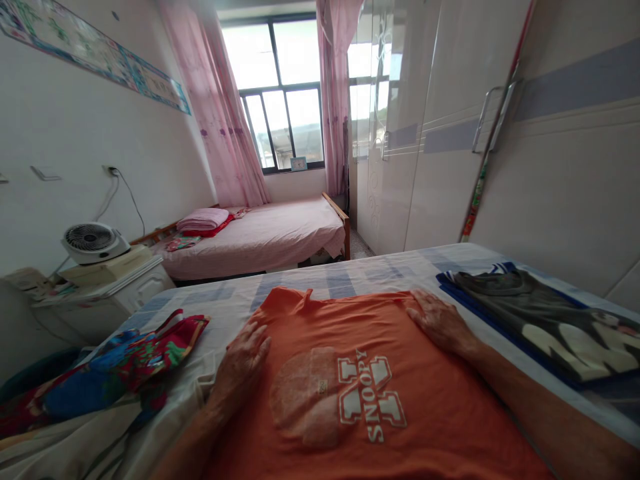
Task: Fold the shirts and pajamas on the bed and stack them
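An orange T-shirt (430,393) with a white printed "SNOOPY" lies spread on the bed (330,283) in front of me, turned sideways. On its left edge rests my left hand (245,357), flat, with the fingers stretched out. My right hand (443,320) lies flat near the shirt's far right corner, fingers extended and pressing on the cloth. Neither hand grips anything visible. The near part of the shirt runs out of the picture at the bottom.
Folded dark shirts (530,313) are stacked on the bed at the right. Crumpled colourful cloth (125,367) and beige fabric (95,440) lie at the left. Beyond stand a white cabinet (135,293) with a fan (93,240), a pink-covered bed (280,230) and a tall wardrobe (445,180).
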The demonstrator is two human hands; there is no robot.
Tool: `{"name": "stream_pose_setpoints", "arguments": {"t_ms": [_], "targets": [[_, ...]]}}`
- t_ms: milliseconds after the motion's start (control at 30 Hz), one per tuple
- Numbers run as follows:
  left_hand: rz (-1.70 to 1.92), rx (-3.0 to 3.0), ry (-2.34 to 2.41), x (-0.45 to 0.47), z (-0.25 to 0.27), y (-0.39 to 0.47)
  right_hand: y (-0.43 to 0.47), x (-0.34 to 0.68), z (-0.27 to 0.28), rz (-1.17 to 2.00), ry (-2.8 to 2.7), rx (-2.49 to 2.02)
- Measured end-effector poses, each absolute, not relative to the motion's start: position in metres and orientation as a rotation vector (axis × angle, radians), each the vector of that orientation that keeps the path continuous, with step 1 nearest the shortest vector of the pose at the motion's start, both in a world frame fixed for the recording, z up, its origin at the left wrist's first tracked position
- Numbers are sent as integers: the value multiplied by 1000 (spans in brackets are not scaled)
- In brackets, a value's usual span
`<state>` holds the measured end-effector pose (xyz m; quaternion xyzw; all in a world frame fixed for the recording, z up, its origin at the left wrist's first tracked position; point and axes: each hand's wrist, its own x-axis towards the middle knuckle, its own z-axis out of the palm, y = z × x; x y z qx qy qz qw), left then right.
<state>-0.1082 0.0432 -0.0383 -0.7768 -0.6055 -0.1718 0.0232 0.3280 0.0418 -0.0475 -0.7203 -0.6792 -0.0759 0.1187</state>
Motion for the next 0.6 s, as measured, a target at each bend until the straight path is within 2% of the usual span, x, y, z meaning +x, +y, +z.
{"name": "stream_pose_setpoints", "arguments": {"t_ms": [167, 267, 433, 600], "targets": [[-540, -2075, -2129, -124, -32, 51, 29, 316, -29, -401, -1749, -2298], [-495, -2032, -2151, -131, -33, 55, 28, 313, -28, -404, -1754, -2311], [-667, -2068, -2127, -133, -32, 56, 33, 317, -31, -208, -1772, -2205], [-1107, -2042, -2315, -131, -28, 56, 40, 324, -27, 106, -1558, -2117]]}}
